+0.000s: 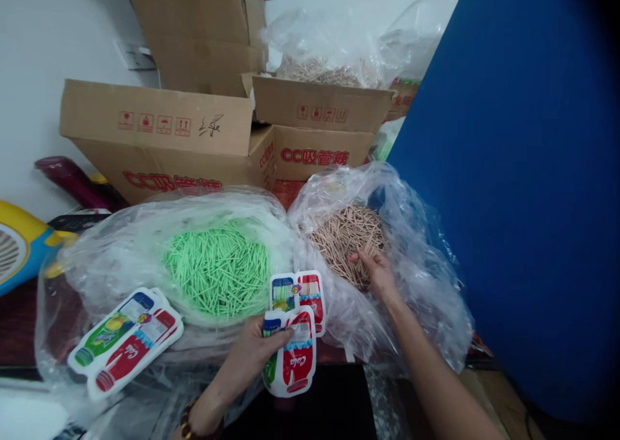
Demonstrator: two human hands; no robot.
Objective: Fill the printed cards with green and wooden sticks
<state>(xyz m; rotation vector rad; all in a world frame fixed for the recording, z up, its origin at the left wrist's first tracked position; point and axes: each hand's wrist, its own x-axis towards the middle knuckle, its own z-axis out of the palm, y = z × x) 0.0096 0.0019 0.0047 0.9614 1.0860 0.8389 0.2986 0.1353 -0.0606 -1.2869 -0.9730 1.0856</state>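
Note:
My left hand is closed, thumb on top, around a bottle-shaped candy packet printed green and red with "Cola". Just beyond it, a similar packet shows thin sticks behind its windows; its lower part is covered by the held one. My right hand reaches into a pile of thin brown candy straws in an open clear plastic bag. Its fingertips pinch together among the straws; how many they hold cannot be seen. Green candy straws fill another clear bag to the left.
A small stack of similar packets lies at left on the plastic. Cardboard boxes with red print stand behind the bags. A blue panel borders the right side. A maroon bottle and a yellow-blue object are far left.

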